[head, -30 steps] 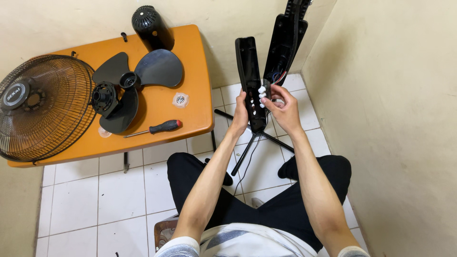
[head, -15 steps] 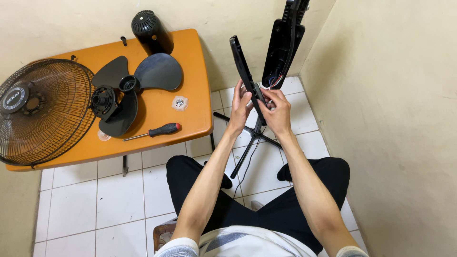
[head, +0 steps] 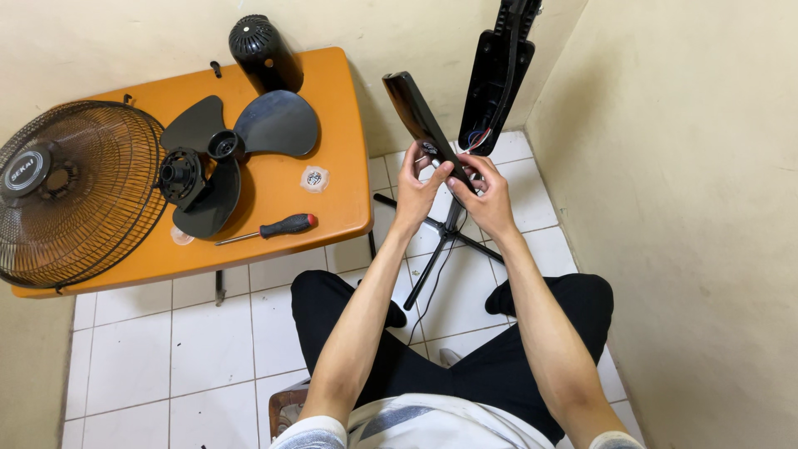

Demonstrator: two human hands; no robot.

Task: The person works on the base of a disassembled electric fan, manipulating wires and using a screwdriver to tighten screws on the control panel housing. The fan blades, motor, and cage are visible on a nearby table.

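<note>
A view from above shows a seated person in dark trousers over a white tiled floor (head: pixel 208 333), both bare arms reaching forward. The left hand (head: pixel 416 189) and the right hand (head: pixel 486 195) together hold a long, narrow black panel (head: pixel 416 116), tilted so its upper end leans left and away. Fingers of both hands curl around its lower end, thumbs pressed against its face; what lies under the fingertips is too small to make out. Just behind it stands the fan's black column housing (head: pixel 497 83), open towards the camera, with coloured wires (head: pixel 475 137) showing at its bottom edge; its top is cut off by the frame. Thin black stand legs (head: pixel 436 249) spread on the floor below, partly hidden by the hands. To the left, an orange table (head: pixel 341 166) carries a black fan blade (head: pixel 241 145), a round wire grille (head: pixel 75 191) overhanging the left edge, a black domed motor cover (head: pixel 262 50), and a screwdriver (head: pixel 270 229) with a black and red handle.
</note>
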